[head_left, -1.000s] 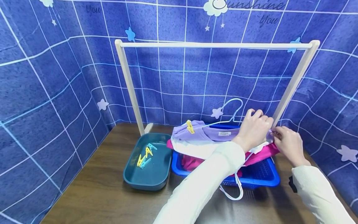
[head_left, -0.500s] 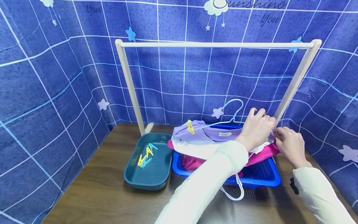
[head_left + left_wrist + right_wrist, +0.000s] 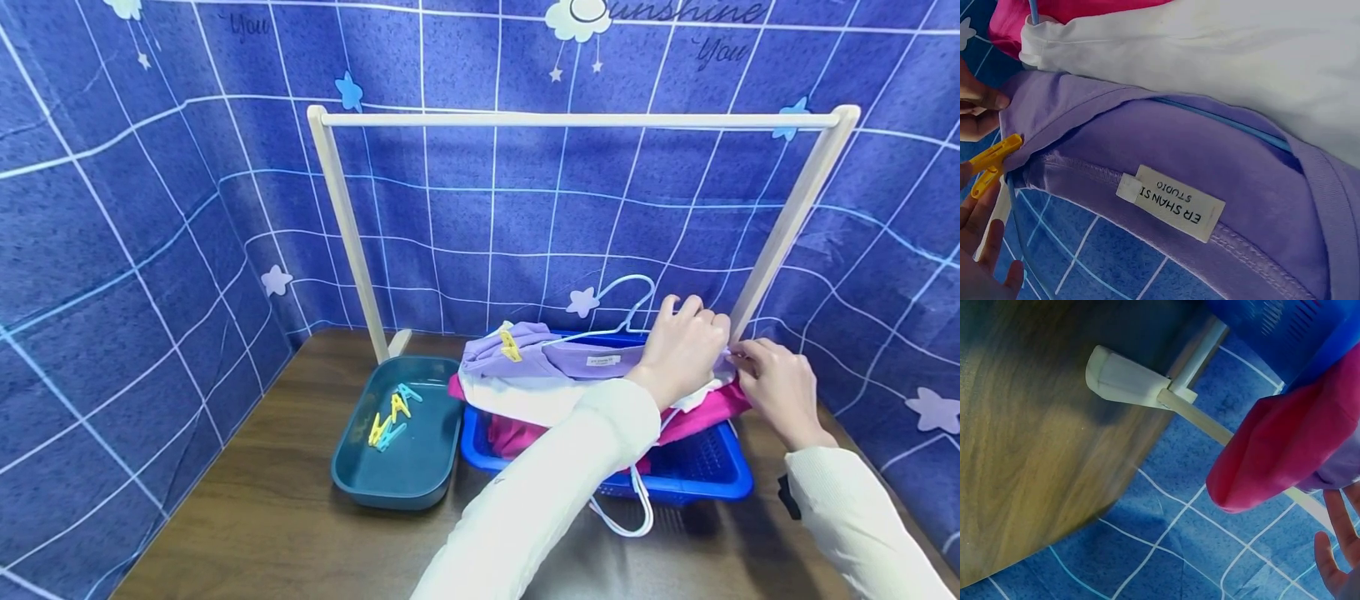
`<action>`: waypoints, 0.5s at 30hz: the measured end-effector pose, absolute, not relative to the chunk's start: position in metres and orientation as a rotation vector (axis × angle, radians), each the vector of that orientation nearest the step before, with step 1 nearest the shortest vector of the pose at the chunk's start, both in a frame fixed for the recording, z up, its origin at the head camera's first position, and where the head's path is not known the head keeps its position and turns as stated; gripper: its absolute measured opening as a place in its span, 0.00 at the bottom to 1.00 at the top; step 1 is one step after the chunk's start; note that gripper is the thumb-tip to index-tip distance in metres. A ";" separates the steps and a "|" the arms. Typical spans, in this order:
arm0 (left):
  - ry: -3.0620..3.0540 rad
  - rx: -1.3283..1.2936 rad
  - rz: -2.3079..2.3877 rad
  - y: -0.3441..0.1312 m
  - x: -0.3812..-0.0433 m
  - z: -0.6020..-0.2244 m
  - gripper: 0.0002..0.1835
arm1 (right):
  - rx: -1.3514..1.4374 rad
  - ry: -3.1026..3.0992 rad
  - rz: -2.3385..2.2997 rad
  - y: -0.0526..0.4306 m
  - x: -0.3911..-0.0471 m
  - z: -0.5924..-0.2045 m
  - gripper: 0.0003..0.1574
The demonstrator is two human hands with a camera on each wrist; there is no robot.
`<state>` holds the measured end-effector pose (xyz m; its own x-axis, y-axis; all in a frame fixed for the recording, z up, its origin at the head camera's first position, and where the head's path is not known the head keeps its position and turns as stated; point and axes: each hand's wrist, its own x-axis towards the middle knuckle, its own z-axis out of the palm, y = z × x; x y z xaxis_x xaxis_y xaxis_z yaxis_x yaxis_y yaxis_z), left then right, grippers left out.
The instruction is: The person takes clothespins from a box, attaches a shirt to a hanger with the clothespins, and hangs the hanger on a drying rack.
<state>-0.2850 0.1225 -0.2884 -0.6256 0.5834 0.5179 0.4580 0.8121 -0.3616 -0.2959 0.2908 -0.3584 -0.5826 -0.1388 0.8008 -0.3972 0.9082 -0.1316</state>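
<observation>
A purple shirt (image 3: 573,360) with a white neck label (image 3: 1179,203) lies on a light-blue hanger (image 3: 630,321), over white and pink clothes. One yellow clothespin (image 3: 510,342) is clipped at its left shoulder. At the right shoulder, my left hand (image 3: 684,346) pinches another yellow clothespin (image 3: 996,159), which sits at the shirt's edge in the left wrist view. My right hand (image 3: 780,392) pinches the purple cloth beside it; in the right wrist view its fingers touch the purple edge below the pink garment (image 3: 1291,437). My left hand hides part of the collar in the head view.
The clothes rest on a blue basket (image 3: 727,471), with white hanger hooks (image 3: 637,521) over its front. To the left, a dark teal tray (image 3: 408,492) holds several yellow and blue clothespins (image 3: 397,407). A wooden rack (image 3: 570,121) stands behind.
The hanger's hook has dipped slightly, and my left hand has shifted a little down and left. My right hand stays nearly in place at the shirt's shoulder.
</observation>
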 end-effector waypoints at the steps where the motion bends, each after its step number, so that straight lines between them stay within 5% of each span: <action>1: -2.360 -0.761 0.251 0.122 -0.285 -0.289 0.14 | 0.382 -2.189 0.375 0.291 -0.296 -0.358 0.07; 15: -2.352 -0.736 0.194 0.101 -0.285 -0.294 0.12 | 0.374 -2.204 0.380 0.288 -0.296 -0.357 0.06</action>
